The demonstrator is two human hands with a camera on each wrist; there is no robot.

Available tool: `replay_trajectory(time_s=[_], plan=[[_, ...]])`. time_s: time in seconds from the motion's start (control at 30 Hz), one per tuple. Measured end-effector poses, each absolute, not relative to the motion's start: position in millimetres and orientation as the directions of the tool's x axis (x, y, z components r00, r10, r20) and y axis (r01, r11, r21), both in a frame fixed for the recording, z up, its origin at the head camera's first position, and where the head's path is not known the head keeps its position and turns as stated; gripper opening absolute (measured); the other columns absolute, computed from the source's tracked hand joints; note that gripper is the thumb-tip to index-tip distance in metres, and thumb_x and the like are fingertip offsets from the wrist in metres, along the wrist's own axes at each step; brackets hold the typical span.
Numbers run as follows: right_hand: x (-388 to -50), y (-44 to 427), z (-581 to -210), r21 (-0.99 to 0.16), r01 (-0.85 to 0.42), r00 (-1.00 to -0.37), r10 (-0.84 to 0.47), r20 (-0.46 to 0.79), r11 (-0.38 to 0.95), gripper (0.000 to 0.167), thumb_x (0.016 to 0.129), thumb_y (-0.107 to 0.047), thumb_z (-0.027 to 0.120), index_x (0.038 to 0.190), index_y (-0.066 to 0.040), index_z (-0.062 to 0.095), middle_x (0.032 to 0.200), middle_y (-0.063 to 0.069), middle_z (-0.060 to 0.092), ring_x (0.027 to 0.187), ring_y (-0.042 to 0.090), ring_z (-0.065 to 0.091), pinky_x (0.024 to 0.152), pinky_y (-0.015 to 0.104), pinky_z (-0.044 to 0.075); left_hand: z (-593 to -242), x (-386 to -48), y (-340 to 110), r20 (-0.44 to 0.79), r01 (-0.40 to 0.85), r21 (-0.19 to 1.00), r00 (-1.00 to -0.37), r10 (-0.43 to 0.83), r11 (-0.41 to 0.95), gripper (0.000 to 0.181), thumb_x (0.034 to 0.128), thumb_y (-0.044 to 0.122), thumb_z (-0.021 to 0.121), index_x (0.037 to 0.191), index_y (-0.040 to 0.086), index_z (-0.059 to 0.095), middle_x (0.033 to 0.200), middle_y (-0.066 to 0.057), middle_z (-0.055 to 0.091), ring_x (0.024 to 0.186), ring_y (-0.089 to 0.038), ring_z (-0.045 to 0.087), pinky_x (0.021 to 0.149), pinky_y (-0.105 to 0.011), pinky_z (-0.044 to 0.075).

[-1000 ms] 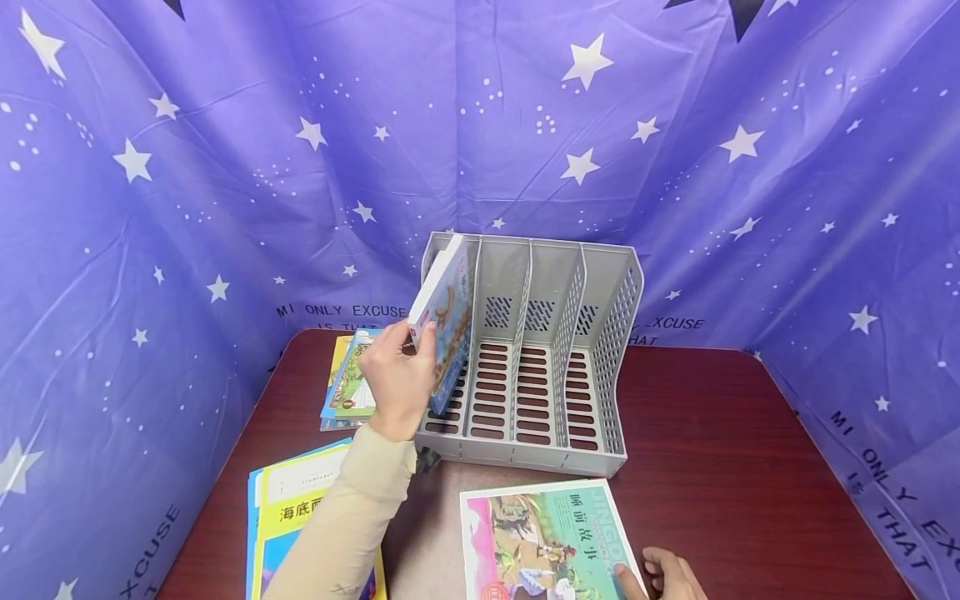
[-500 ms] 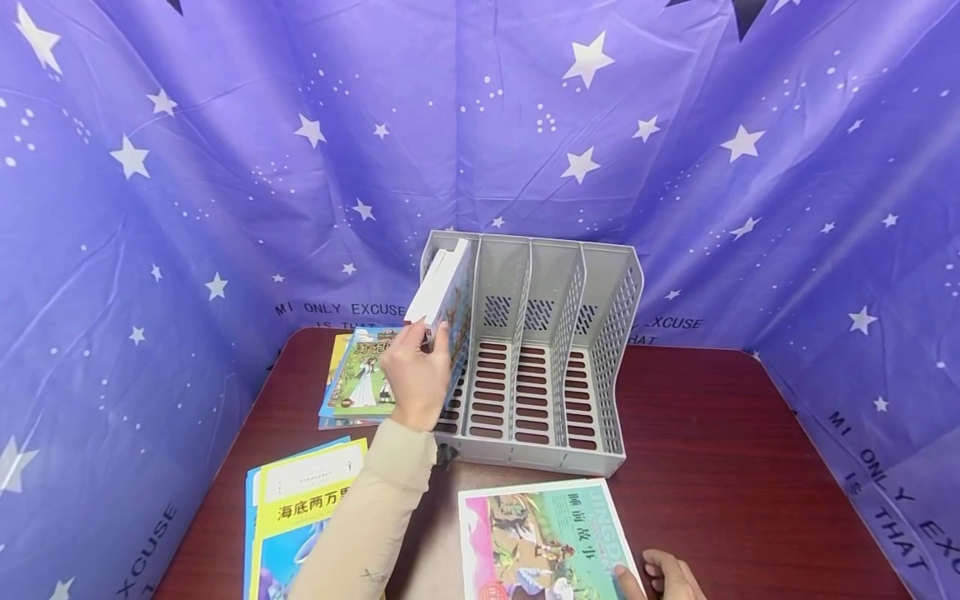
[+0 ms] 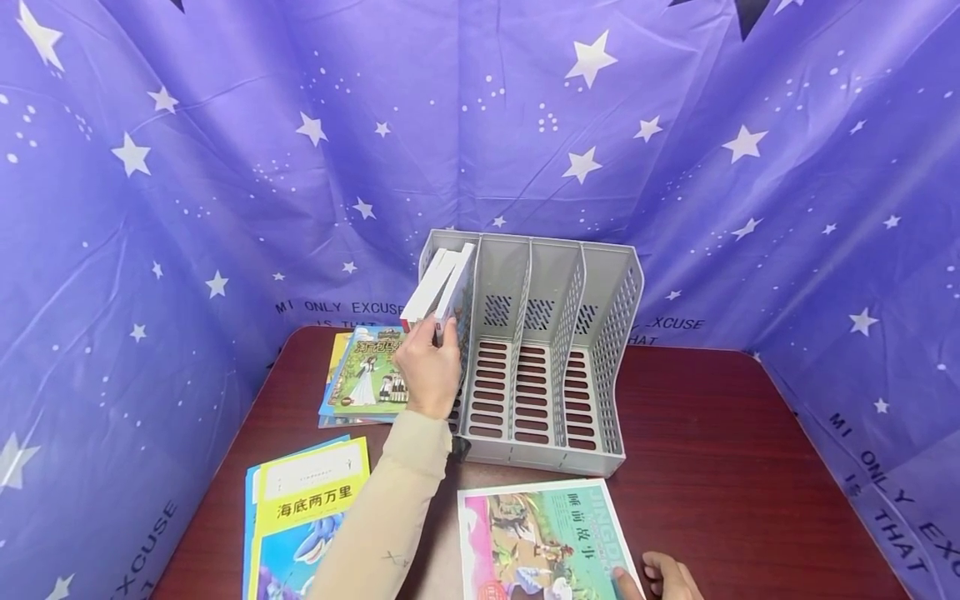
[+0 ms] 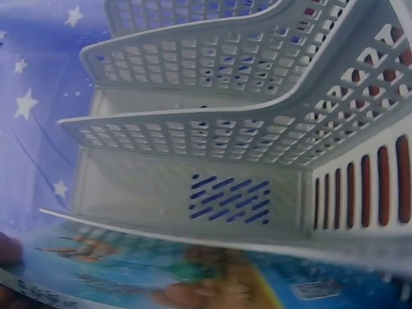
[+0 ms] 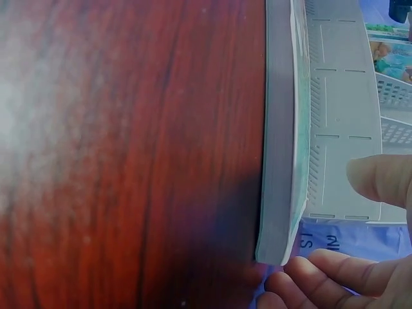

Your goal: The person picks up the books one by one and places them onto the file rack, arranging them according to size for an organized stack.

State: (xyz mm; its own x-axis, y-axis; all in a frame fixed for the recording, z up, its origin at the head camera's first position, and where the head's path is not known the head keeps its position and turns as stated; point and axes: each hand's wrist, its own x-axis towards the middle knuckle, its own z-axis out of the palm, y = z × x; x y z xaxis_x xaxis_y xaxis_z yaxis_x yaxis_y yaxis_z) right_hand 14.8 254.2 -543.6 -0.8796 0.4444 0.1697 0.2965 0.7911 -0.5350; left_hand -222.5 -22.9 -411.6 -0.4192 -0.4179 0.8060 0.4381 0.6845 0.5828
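My left hand [image 3: 431, 375] pinches the near edge of a blue picture book [image 3: 454, 287] between thumb and fingers. That book stands upright in the leftmost compartment of a grey file rack [image 3: 555, 454], beside another book [image 3: 426, 292] with its white page edges up. The left wrist view shows the blue cover [image 4: 148, 270] along a divider, with little of the hand in sight. At the front, a thick green and pink book [image 3: 540, 533] lies flat. My right hand [image 3: 667, 575] is at its right edge, fingers loosely bent; the right wrist view shows the thumb [image 5: 380, 180] raised.
Left of the rack lies a pile of comic-style books [image 3: 367, 375]. Nearer, a yellow-bordered book [image 3: 307, 508] tops another pile, partly behind my left sleeve [image 3: 390, 508]. A dark red table [image 3: 720, 442] carries everything, with a star-printed purple curtain [image 3: 480, 150] behind.
My left hand has moved slightly right and the blue book has lowered into the leftmost compartment, more upright now. A gap shows between the two books' tops. The right hand is nearly unchanged.
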Motion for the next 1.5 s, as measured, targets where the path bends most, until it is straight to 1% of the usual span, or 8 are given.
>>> replay_trajectory(time_s=[0.13, 0.4, 0.67, 0.9, 1.0, 1.2, 1.4, 1.5], plan=[[15.5, 253.4, -543.6, -0.54, 0.301, -0.874, 0.454, 0.174, 0.786, 0.039, 0.07, -0.022, 0.086, 0.093, 0.003, 0.068, 0.082, 0.008, 0.063, 0.07, 0.018, 0.056, 0.056, 0.025, 0.045, -418.0, -226.6, -18.5, 0.806, 0.443, 0.588, -0.392, -0.444, 0.677, 0.011, 0.0809, 0.007, 0.077, 0.09, 0.002, 0.075, 0.076, -0.014, 0.072, 0.066, -0.031, 0.069, 0.058, -0.042, 0.054], [16.7, 253.9, -545.7, -0.54, 0.312, -0.878, 0.455, 0.15, 0.782, 0.04, 0.071, -0.023, 0.085, 0.094, 0.005, 0.067, 0.082, 0.009, 0.063, 0.068, 0.017, 0.055, 0.055, 0.024, 0.044, -431.8, -229.3, -11.8, 0.775, 0.377, 0.619, -0.437, -0.457, 0.689, 0.011, 0.0809, 0.012, 0.079, 0.089, 0.005, 0.076, 0.079, -0.012, 0.074, 0.067, -0.033, 0.07, 0.058, -0.044, 0.053], [17.5, 255.6, -546.3, -0.541, 0.342, -0.871, 0.476, 0.125, 0.768, 0.04, 0.071, -0.023, 0.084, 0.095, 0.005, 0.068, 0.081, 0.008, 0.062, 0.067, 0.015, 0.054, 0.056, 0.024, 0.043, -420.6, -228.9, -19.9, 0.697, 0.263, 0.627, -0.611, -0.376, 0.734, 0.017, 0.0839, 0.022, 0.079, 0.08, 0.007, 0.071, 0.074, -0.014, 0.073, 0.062, -0.038, 0.068, 0.054, -0.049, 0.05], [19.5, 259.0, -553.2, -0.513, 0.371, -0.882, 0.467, 0.068, 0.775, 0.05, 0.069, -0.03, 0.086, 0.094, 0.008, 0.064, 0.076, 0.007, 0.057, 0.065, 0.016, 0.051, 0.056, 0.028, 0.043, -413.8, -220.0, -33.0, 0.669, 0.232, 0.548, -0.698, -0.255, 0.804, 0.026, 0.0833, 0.03, 0.08, 0.083, 0.004, 0.075, 0.07, -0.015, 0.072, 0.059, -0.037, 0.067, 0.054, -0.048, 0.051], [21.6, 259.4, -555.1, -0.495, 0.363, -0.887, 0.455, 0.074, 0.789, 0.056, 0.065, -0.035, 0.089, 0.089, 0.006, 0.061, 0.072, 0.006, 0.052, 0.064, 0.017, 0.049, 0.056, 0.028, 0.041, -411.0, -215.8, -39.5, 0.679, 0.221, 0.505, -0.699, -0.225, 0.835, 0.026, 0.0825, 0.031, 0.081, 0.076, 0.006, 0.075, 0.062, -0.011, 0.07, 0.051, -0.034, 0.063, 0.047, -0.045, 0.048], [22.8, 257.2, -554.8, -0.461, 0.326, -0.911, 0.404, 0.079, 0.825, 0.065, 0.058, -0.048, 0.091, 0.076, 0.0, 0.051, 0.065, 0.008, 0.047, 0.057, 0.02, 0.046, 0.051, 0.03, 0.037, -410.9, -215.1, -53.2, 0.685, 0.191, 0.457, -0.698, -0.207, 0.869, 0.038, 0.0844, 0.028, 0.078, 0.055, 0.013, 0.06, 0.051, -0.007, 0.062, 0.045, -0.034, 0.057, 0.041, -0.044, 0.043], [15.8, 256.3, -554.3, -0.394, 0.364, -0.928, 0.365, -0.076, 0.844, 0.085, 0.053, -0.071, 0.084, 0.076, 0.002, 0.046, 0.069, 0.014, 0.045, 0.059, 0.026, 0.049, 0.051, 0.038, 0.044, -416.8, -216.2, -57.8, 0.697, 0.211, 0.453, -0.69, -0.196, 0.866, 0.034, 0.0855, 0.027, 0.076, 0.057, 0.012, 0.065, 0.054, -0.008, 0.065, 0.045, -0.033, 0.058, 0.041, -0.044, 0.042], [11.0, 257.3, -554.2, -0.381, 0.377, -0.926, 0.345, -0.15, 0.845, 0.091, 0.053, -0.076, 0.08, 0.079, 0.004, 0.047, 0.071, 0.017, 0.047, 0.061, 0.027, 0.051, 0.052, 0.042, 0.048, -418.6, -216.2, -58.5, 0.711, 0.227, 0.453, -0.675, -0.196, 0.862, 0.032, 0.0854, 0.027, 0.077, 0.059, 0.012, 0.066, 0.055, -0.007, 0.066, 0.046, -0.033, 0.059, 0.041, -0.044, 0.042]])
